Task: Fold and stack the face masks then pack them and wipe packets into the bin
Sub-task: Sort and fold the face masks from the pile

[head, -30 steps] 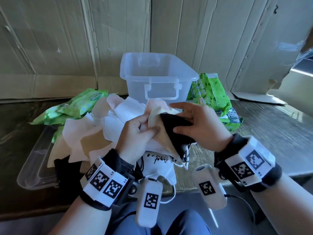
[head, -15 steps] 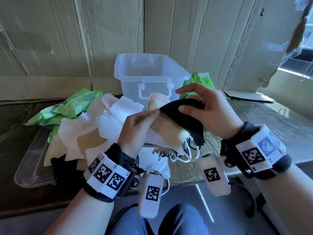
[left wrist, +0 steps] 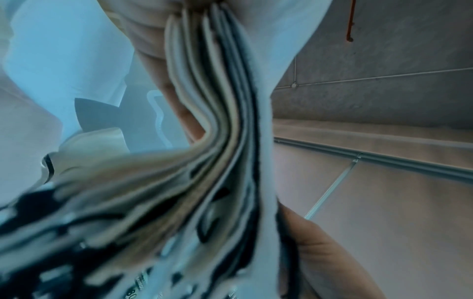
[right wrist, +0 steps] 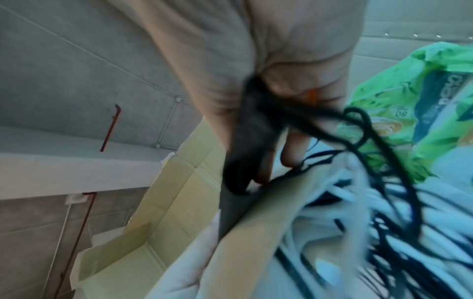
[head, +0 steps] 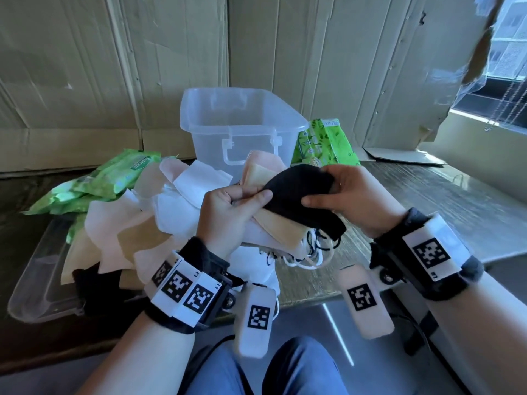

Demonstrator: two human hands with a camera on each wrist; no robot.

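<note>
My left hand [head: 236,203] grips a stack of folded masks [head: 278,229], beige and white, held above the table; their layered edges [left wrist: 217,113] fan out in the left wrist view. A black mask [head: 299,195] lies on top of that stack, pinched by my right hand [head: 342,192] between thumb and fingers; it shows as a dark fold [right wrist: 245,141] in the right wrist view. Ear loops [head: 310,252] dangle below. Loose white and beige masks [head: 128,223] lie heaped to the left. The clear plastic bin [head: 239,124] stands behind, with green wipe packets [head: 114,178] to its left and another green packet [head: 325,146] to its right.
The clear bin lid [head: 42,283] lies under the loose mask heap at the left. Cardboard sheets [head: 313,52] wall the back of the wooden table [head: 427,201]. A window [head: 504,52] is at the upper right. My knees sit below the table's front edge.
Both hands have lifted the stack slightly up. The right hand has shifted from pressing the black mask flat to pinching it by thumb and fingers on top of the stack.
</note>
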